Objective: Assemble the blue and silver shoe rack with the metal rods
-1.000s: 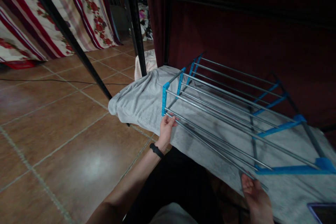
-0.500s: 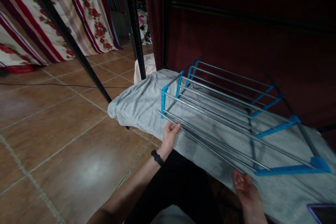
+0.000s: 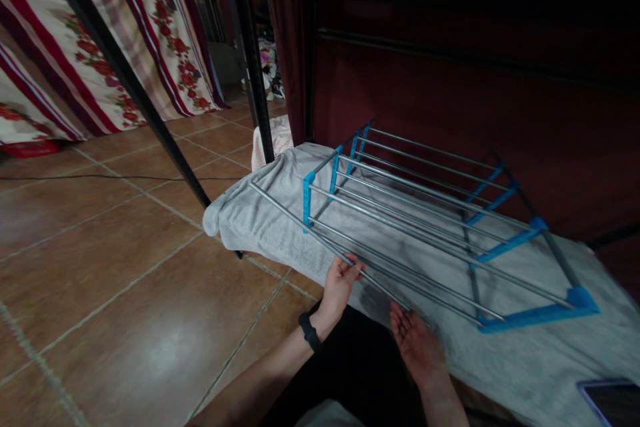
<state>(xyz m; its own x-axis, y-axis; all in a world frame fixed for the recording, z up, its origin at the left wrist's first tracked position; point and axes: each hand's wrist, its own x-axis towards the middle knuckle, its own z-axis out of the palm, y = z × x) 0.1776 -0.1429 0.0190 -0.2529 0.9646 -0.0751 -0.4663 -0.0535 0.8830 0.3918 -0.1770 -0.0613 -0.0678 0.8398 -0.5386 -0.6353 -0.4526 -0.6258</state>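
A loose metal rod [image 3: 283,208] slants across the front of a rack of metal rods with blue plastic joints [image 3: 400,220]. My left hand [image 3: 341,283], with a dark band on its wrist, is closed around the rod near its lower end, thumb and fingers pinching it. With the palm turned up, my right hand [image 3: 416,347] has curled fingers on the rod's near end. The rack lies on a grey blanket [image 3: 260,220], just beyond both hands. Several of its rods run between the blue joints.
Black metal posts [image 3: 135,93] stand to the left, and a dark red curtain [image 3: 425,100] hangs behind the rack. A phone-like dark object [image 3: 613,403] lies at the lower right. Brown floor tiles [image 3: 125,293] and a thin cable [image 3: 100,177] show on the left.
The loose rod has slid up and to the left, its far end now past the rack's corner. My right hand has moved left, closer to my left hand, which has shifted slightly right.
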